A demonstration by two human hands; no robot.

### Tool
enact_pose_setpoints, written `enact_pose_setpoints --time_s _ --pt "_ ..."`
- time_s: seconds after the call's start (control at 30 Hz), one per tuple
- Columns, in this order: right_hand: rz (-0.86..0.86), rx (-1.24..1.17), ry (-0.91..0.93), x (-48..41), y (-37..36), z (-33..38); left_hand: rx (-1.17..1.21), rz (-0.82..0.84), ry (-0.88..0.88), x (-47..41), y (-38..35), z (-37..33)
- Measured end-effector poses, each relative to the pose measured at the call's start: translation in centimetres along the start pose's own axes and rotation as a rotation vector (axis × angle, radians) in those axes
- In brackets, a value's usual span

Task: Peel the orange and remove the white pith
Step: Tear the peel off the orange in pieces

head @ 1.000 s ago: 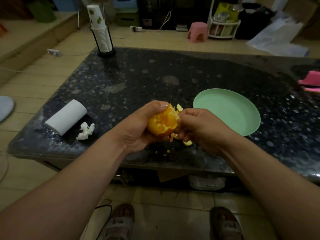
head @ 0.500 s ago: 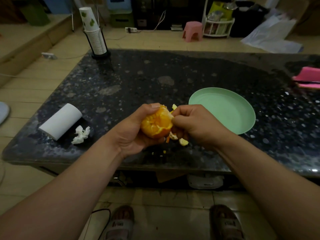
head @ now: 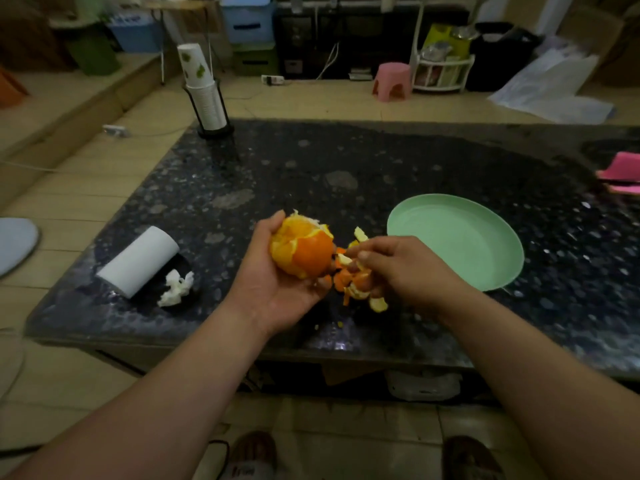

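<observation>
**A half-peeled orange over a dark tabletop**

The tabletop is dark and speckled, and the floor around it has tan tiles. A green plate sits on the right side. A white paper roll lies on the left, with a crumpled tissue just beside it. A stack of paper cups stands in a holder at the far left corner. A pink stool sits on the floor behind, near boxes and shelves.

The orange sits in the left hand, above the near part of the tabletop and left of the plate. That hand's grip is wrapped around it, thumb on top and fingers below. 1 part has orange skin on it; the rest is bare and pale. The right hand is just beside the orange. Its grip is closed on loose peel pieces, which hang below it.
</observation>
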State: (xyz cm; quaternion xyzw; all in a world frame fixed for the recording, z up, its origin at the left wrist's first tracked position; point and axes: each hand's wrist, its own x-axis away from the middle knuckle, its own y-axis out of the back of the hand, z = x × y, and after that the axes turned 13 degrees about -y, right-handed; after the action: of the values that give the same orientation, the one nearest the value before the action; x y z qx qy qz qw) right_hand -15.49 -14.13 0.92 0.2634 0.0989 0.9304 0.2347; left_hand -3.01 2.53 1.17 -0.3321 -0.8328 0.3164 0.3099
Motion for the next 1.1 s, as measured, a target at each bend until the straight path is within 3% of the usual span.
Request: enact_pose_setpoints --time_s 0.07,0.13,0.23,0.37,0.47,0.7,0.93,1.1 --pt "-0.168 0.301 0.057 -0.5 -0.3 -0.6 -0.067 -0.098 -0.034 -0.3 0.0 0.0" --pt "-0.238 0.435 0.112 -0.8 -1.0 -0.6 -0.113 -0.124 -0.055 -0.5 -0.1 0.2" --pt "-0.289 0.357 0.139 -0.5 -1.3 0.2 -0.173 -0.133 -0.109 -0.8 -0.3 0.6" --pt "-0.142 0.081 0.096 1.4 -1.4 1.3 -0.263 -0.116 -0.174 -0.8 -0.4 0.9" --pt "-0.105 0.047 0.084 2.4 -1.7 1.5 -0.304 -0.112 -0.205 -0.8 -0.6 0.9" --pt "-0.146 0.055 0.092 3.0 -1.6 2.2 -0.426 -0.126 -0.325 -0.9 -1.0 1.7" --pt "-0.204 0.306 0.081 2.8 -1.9 2.4 -0.567 -0.137 -0.432 -0.9 -1.2 2.5" --pt "-0.277 0.398 0.143 3.1 -1.9 2.3 -0.570 -0.133 -0.414 -0.9 -1.1 2.7"
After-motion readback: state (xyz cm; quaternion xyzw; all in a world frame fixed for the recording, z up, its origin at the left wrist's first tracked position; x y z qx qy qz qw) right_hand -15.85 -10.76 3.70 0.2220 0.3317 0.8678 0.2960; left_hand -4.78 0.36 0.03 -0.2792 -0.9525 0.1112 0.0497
